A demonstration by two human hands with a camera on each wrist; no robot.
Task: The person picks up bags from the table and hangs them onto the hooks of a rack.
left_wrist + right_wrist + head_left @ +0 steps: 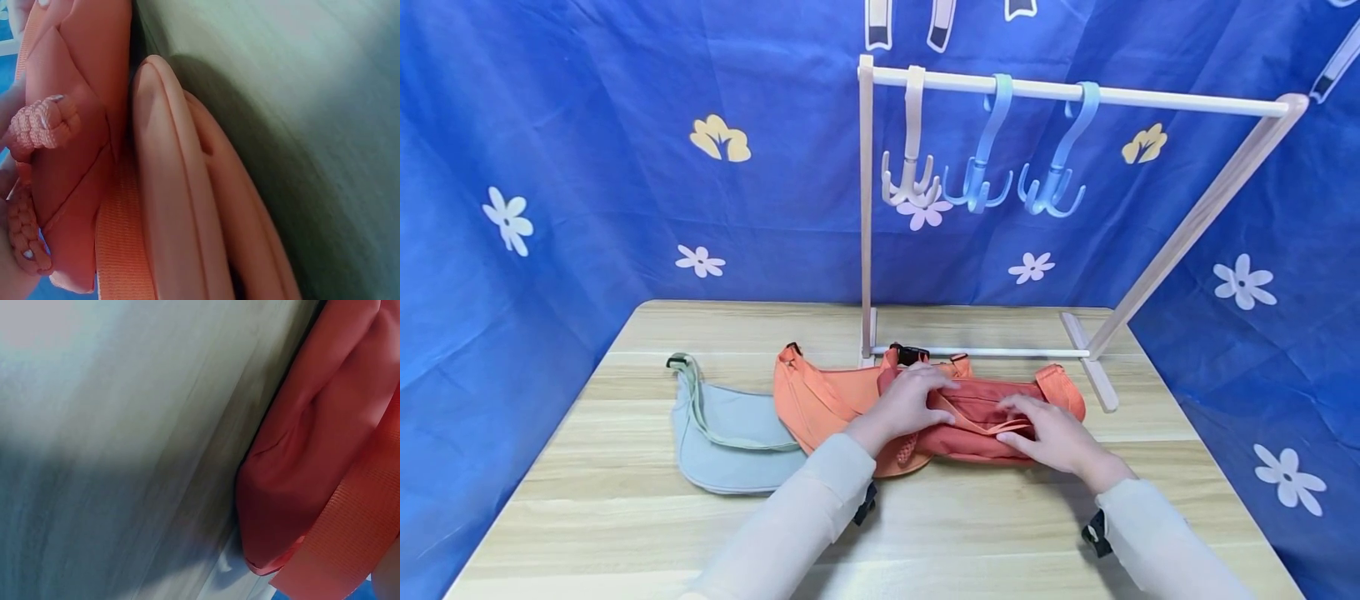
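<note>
A red shoulder bag (988,390) lies on the table, partly over an orange bag (827,400). My left hand (910,402) rests on the red bag's left part, fingers bent and thumb apart. On its right part lies my right hand (1052,432), with thumb and fingertips spread on the fabric around a loose orange strap (962,419). A wider strap (353,531) crosses the bag's end in the right wrist view. The left wrist view shows a braided pull (44,128) beside the left fingers. Neither hand visibly pinches anything.
Left of the orange bag lies a pale grey-blue bag (737,421) with a green strap. Behind stands a wooden rack (867,208) whose white bar (1150,98) carries one beige hook hanger (912,158) and two blue ones (977,171). Blue cloth (625,192) surrounds the table.
</note>
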